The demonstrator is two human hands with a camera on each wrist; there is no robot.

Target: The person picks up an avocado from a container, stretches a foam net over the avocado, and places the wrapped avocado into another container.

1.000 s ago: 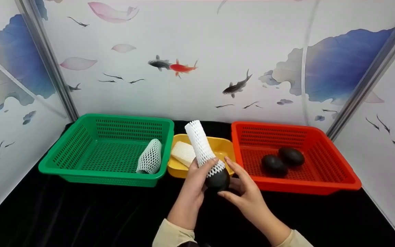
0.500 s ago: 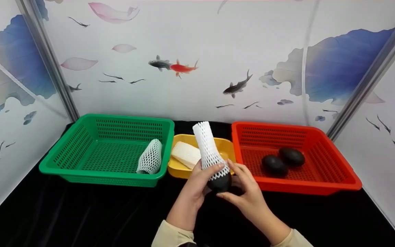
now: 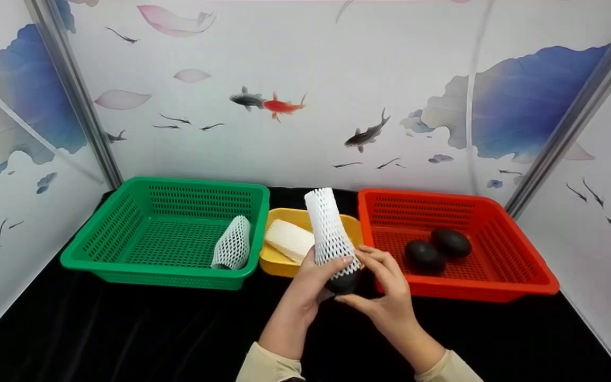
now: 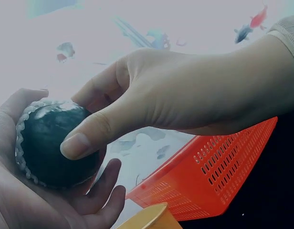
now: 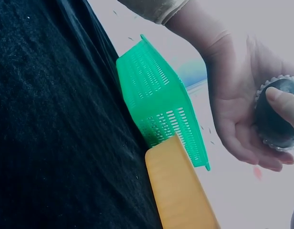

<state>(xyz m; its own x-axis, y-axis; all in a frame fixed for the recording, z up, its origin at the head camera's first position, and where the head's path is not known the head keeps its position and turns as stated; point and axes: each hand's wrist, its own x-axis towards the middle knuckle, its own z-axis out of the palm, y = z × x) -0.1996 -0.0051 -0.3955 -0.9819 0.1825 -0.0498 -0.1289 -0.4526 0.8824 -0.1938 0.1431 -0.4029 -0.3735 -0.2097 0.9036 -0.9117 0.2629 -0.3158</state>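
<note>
My left hand [image 3: 311, 281] holds a dark avocado [image 3: 342, 285] from the left, its thumb lying over a white foam net sleeve [image 3: 329, 228]. The sleeve covers most of the fruit and stretches up beyond it as a long tube. At the right, my right hand [image 3: 393, 292] has its thumb against the avocado's bare lower end and its fingers at the sleeve's side. In the left wrist view the round end of the avocado [image 4: 54, 148] shows inside the sleeve's scalloped rim. The right wrist view shows the left palm [image 5: 233, 90] cupped behind the fruit.
On the left, a green basket [image 3: 167, 270] contains one net-wrapped item [image 3: 233, 244]. A yellow container [image 3: 350, 225] with white net sleeves [image 3: 287, 237] stands in the middle. Two bare avocados [image 3: 451, 242] lie in the red basket [image 3: 496, 289] at right. Black cloth [image 3: 178, 329] covers the table.
The net sleeve reaches further down over the avocado, leaving less of its dark end bare. Both hands and the fruit have shifted slightly right, and the sleeve stands more upright.
</note>
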